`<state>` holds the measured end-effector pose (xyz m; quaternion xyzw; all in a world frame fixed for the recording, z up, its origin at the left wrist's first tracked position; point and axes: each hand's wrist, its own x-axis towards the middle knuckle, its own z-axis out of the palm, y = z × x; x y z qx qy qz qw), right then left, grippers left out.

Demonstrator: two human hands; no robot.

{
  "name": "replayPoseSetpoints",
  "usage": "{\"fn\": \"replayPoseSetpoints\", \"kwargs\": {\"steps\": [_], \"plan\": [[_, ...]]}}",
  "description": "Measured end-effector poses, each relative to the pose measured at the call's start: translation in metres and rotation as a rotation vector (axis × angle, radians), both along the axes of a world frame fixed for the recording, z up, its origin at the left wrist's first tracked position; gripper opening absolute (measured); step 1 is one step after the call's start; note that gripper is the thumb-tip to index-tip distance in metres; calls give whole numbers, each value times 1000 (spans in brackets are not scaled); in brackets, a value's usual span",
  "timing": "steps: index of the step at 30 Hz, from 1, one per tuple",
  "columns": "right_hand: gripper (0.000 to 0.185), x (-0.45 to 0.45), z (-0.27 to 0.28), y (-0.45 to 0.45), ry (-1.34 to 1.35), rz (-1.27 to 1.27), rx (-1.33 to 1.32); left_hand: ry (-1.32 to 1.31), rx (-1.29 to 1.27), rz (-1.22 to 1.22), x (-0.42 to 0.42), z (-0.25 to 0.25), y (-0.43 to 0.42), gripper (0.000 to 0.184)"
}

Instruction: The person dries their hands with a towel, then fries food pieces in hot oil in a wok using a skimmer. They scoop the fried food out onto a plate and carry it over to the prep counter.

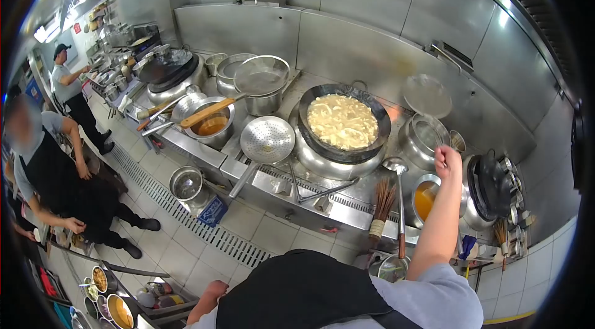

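My right hand [447, 161] is raised at the right of the stove with its fingers closed. It appears to grip the handle of a round strainer [427, 96], blurred and held above a metal pot [409, 143]. My left hand [215, 292] is low beside my black apron, its fingers hidden from view. A dark wok [305, 124] on the burner before me holds pale yellow pieces [343, 121] in bubbling liquid. Beside my right arm, a ladle [398, 199] and a bamboo brush [379, 211] lean by a pot of orange-brown liquid [425, 197].
Left of the wok lie a perforated skimmer [267, 140] and a wooden-handled strainer [261, 75] over pots. A second wok [493, 186] stands at right. A metal pot [187, 184] is low by the stove front. Two people [52, 168] stand at left, near food containers [121, 310].
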<state>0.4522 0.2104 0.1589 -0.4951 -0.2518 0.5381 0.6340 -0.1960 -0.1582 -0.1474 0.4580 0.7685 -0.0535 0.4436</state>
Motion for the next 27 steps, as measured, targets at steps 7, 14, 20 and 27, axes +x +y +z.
{"fn": "replayPoseSetpoints", "kwargs": {"steps": [7, 14, 20, 27], "plan": [[13, -129, -1, 38, 167, 252, 7, 2, 33, -241, -51, -46, -15, 22], [9, -181, -100, 54, 350, 265, -375, -47, 75, -357, -88, -109, -56, 22], [36, -181, -23, -57, -133, 251, -150, 8, -106, -684, -98, -147, -69, 25], [47, -138, -101, -246, -143, 803, -379, 205, 80, -831, -75, -149, -70, 23]]}}
